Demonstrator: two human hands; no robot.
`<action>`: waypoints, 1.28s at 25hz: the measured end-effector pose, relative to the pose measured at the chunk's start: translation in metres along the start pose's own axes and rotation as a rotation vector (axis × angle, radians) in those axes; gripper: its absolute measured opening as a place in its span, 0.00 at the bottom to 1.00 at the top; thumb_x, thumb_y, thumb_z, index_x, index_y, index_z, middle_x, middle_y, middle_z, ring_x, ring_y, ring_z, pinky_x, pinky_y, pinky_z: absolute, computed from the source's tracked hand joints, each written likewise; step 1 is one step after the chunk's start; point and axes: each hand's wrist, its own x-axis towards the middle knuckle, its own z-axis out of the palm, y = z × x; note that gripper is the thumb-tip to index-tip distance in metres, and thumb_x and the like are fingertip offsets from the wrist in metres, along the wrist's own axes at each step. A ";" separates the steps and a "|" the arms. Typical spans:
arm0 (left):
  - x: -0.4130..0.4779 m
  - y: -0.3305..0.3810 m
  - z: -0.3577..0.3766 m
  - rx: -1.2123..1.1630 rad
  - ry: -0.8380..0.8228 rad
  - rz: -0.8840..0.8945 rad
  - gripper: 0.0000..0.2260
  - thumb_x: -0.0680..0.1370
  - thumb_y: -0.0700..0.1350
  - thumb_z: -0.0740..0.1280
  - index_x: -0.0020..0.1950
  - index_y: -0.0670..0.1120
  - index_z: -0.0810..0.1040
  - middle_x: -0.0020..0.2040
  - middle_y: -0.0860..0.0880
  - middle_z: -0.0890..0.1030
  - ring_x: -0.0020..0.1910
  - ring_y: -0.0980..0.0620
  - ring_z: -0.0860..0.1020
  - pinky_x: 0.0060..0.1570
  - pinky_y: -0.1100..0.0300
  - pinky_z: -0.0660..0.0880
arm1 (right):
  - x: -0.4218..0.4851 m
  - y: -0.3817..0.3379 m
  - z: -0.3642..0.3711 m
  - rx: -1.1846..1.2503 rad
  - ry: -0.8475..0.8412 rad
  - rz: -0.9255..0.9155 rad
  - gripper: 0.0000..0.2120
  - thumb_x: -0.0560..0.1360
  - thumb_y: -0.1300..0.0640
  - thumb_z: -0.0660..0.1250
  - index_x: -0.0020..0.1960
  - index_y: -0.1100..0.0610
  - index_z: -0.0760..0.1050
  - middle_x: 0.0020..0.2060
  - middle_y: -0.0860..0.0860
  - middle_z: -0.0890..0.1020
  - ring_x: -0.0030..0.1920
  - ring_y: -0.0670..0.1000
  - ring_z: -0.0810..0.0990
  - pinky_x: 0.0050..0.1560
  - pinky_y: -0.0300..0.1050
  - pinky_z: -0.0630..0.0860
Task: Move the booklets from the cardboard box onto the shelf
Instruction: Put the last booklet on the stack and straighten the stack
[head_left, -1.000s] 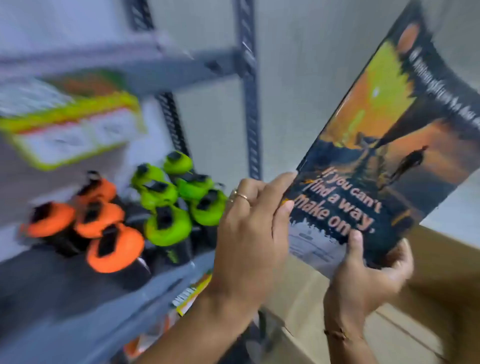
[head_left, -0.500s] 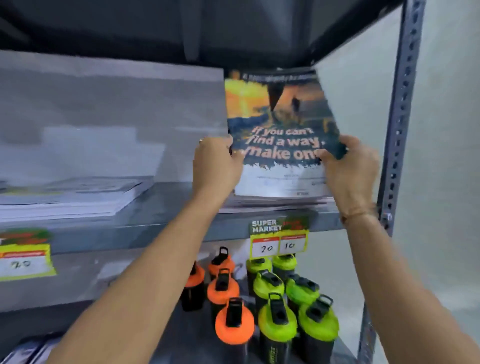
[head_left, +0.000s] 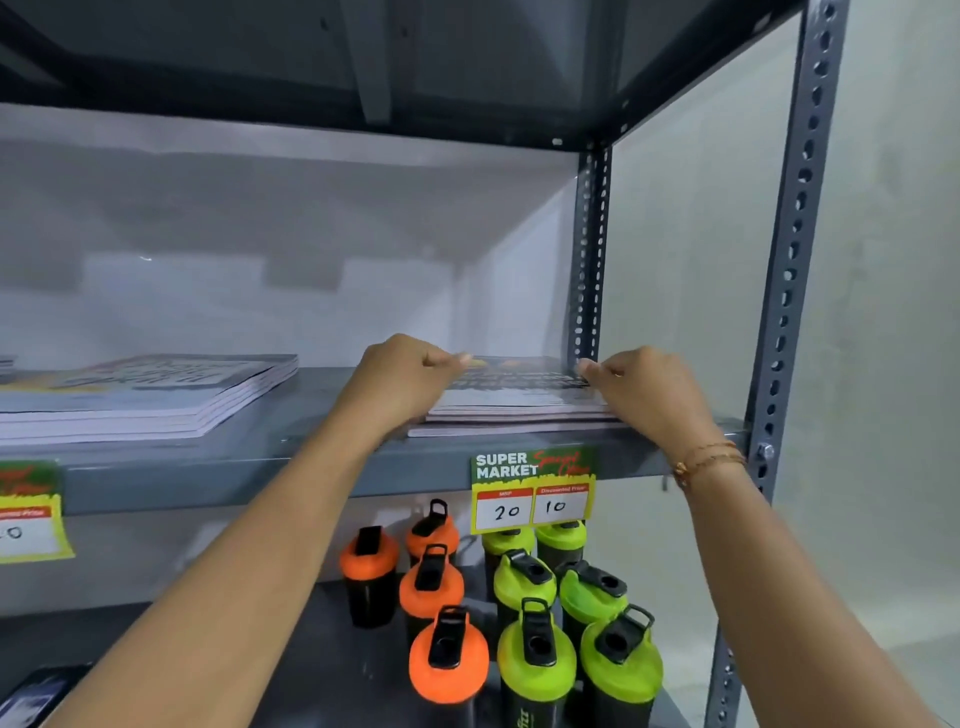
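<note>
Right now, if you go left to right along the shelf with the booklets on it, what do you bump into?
Flat stack of white-edged booklets → left hand → smaller stack of dark-covered booklets → right hand → grey perforated metal post.

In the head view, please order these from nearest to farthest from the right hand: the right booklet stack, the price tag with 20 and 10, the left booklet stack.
From the right hand:
1. right booklet stack, touching the hand, on its left.
2. price tag, below it on the shelf edge.
3. left booklet stack, far left on the shelf.

Head view, close, facing shelf
</note>
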 end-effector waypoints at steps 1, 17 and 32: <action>-0.008 -0.001 -0.002 -0.020 -0.048 0.052 0.06 0.75 0.55 0.67 0.44 0.57 0.83 0.38 0.53 0.80 0.34 0.52 0.76 0.30 0.67 0.69 | -0.008 0.004 -0.005 0.025 -0.031 -0.045 0.26 0.77 0.43 0.60 0.29 0.62 0.72 0.27 0.58 0.73 0.36 0.59 0.72 0.34 0.46 0.67; -0.018 -0.015 -0.003 0.159 0.019 0.044 0.18 0.71 0.54 0.72 0.60 0.52 0.81 0.63 0.48 0.81 0.61 0.51 0.76 0.49 0.64 0.67 | -0.019 0.037 -0.015 0.189 -0.063 -0.127 0.16 0.71 0.51 0.72 0.58 0.54 0.80 0.60 0.53 0.81 0.62 0.50 0.77 0.56 0.35 0.68; -0.027 -0.015 -0.001 0.156 0.159 0.000 0.16 0.74 0.49 0.71 0.60 0.47 0.81 0.60 0.48 0.82 0.54 0.53 0.80 0.49 0.67 0.66 | -0.016 0.025 -0.003 0.218 -0.039 -0.113 0.17 0.72 0.53 0.71 0.59 0.57 0.79 0.61 0.54 0.80 0.64 0.52 0.75 0.63 0.38 0.68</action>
